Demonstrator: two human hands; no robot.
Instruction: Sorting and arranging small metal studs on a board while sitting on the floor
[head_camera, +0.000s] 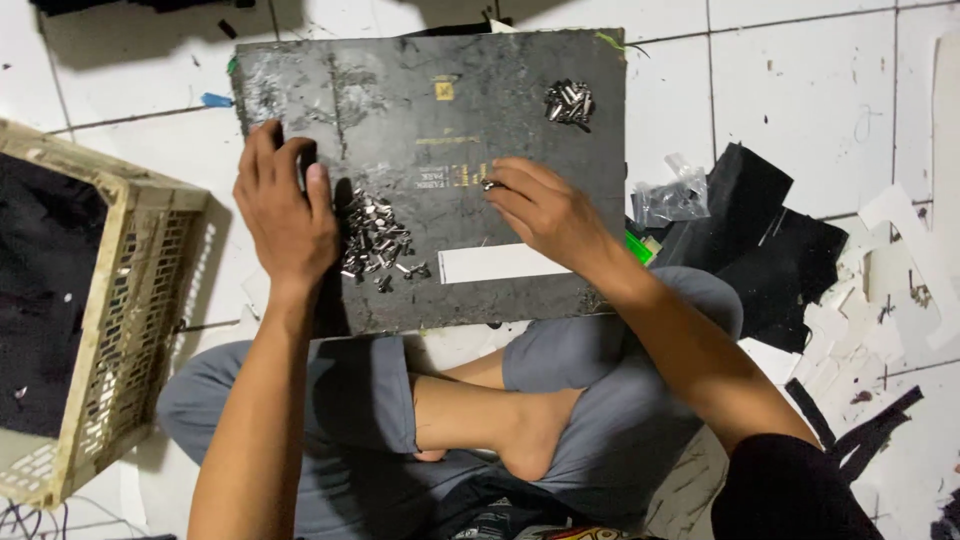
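Fingers (497, 186) of right hand (545, 212) pinch something tiny, perhaps metal.

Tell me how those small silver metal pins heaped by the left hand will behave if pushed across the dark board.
The small silver metal pins look cylindrical, so they would probably roll and scatter. They lie loose in a heap, so a push likely spreads them. The dark flat board looks scuffed, which may slow them a little. The left hand rests beside them.

Board (520, 120) on the floor (800, 110), crate (140, 290) to its left, two piles of metal pieces (378, 243) on it
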